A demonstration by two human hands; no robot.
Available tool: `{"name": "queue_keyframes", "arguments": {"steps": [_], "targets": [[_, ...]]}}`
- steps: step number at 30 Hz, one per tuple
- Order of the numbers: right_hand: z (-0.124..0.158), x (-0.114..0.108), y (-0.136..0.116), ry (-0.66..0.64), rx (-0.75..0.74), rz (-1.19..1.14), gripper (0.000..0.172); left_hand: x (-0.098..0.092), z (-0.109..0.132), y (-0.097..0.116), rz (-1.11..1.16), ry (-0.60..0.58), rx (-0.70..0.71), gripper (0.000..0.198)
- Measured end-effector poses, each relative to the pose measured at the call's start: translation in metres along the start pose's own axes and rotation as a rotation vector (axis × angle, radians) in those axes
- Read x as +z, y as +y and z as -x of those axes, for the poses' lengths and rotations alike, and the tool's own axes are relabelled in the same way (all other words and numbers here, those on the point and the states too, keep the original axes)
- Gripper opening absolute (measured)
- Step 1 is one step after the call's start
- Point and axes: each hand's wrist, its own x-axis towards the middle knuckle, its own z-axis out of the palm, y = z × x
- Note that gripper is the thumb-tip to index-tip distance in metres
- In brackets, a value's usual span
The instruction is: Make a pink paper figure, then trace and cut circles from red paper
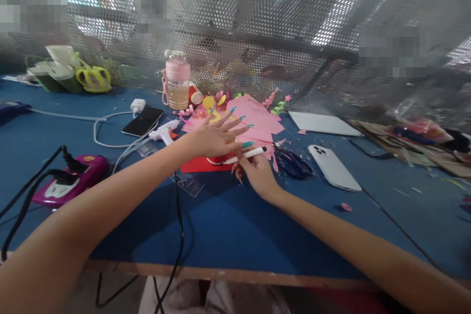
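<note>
My left hand [217, 138] is stretched out with its fingers spread, long teal nails showing. It is over a red round piece with a white rim [216, 160], which it mostly hides; whether the palm presses on it I cannot tell. Beneath lies a sheet of red paper [195, 166]. In my right hand [259, 174] is a white marker [247, 155], its black end pointing up and right and its other end at the white rim. Behind the hands lie pink paper sheets [253, 108] with cut yellow pieces and curled strips.
Scissors [294, 163] and a white phone [334, 168] lie to the right. Leftward are a glue gun [165, 131], a black phone [143, 121] and a purple power strip [73, 181] with cables. A pink-lidded bottle [177, 81] stands behind. One black cable [179, 216] crosses the table's front edge.
</note>
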Motion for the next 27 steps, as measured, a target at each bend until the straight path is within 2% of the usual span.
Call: {"name": "queue_keyframes", "arguments": {"steps": [3,6,8,12,14,16,20,23,27], "targets": [[0.013,0.0,-0.003,0.01,-0.1,0.048,0.028,0.001,0.0,-0.001,-0.004,0.006,-0.007,0.055],[0.026,-0.002,-0.007,-0.044,-0.245,0.141,0.018,0.0,0.001,-0.001,0.006,0.007,0.002,0.053],[0.034,-0.001,-0.012,-0.1,-0.449,0.333,0.017,0.0,0.002,0.0,0.02,-0.001,0.011,0.05],[0.045,0.013,-0.022,-0.149,-1.008,0.901,0.022,-0.001,0.003,0.003,0.053,-0.003,-0.03,0.053],[0.046,0.027,-0.025,-0.183,-1.147,1.143,0.028,-0.001,0.003,0.003,0.059,0.002,-0.039,0.054],[0.045,0.041,-0.025,-0.221,-1.137,1.319,0.033,-0.001,0.003,0.003,0.053,0.011,-0.031,0.054],[0.037,0.064,-0.025,-0.334,-0.859,1.504,0.039,0.0,0.003,0.003,0.042,0.018,-0.021,0.055],[0.029,0.076,-0.026,-0.4,-0.664,1.555,0.038,0.0,0.003,0.002,0.045,0.018,-0.021,0.055],[0.02,0.086,-0.028,-0.401,-0.548,1.562,0.038,0.002,0.002,0.002,0.063,0.034,-0.02,0.054]]}}
